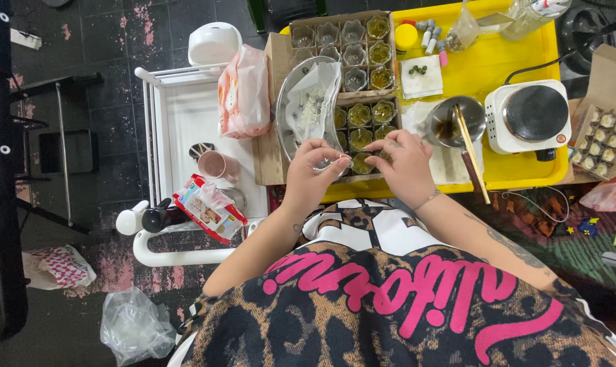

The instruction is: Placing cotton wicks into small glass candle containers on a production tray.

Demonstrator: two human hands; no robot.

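Your left hand (312,170) pinches a small clear cup (329,163) at the near edge of the cardboard tray (342,75), and your right hand (404,163) has its fingers closed over the filled cups (361,139) beside it. Keep the cup level and seat it squarely in its compartment, well clear of the metal bowl (291,112).

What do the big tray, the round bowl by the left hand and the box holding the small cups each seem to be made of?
Tray: probably plastic, judging by its even bright yellow and smooth moulded rim.
Bowl: likely metal, as it looks silvery and reflective, with a thin rim.
Box: seemingly cardboard, matte brown with folded flaps.
Small cups: apparently clear glass or plastic; which one is unclear.
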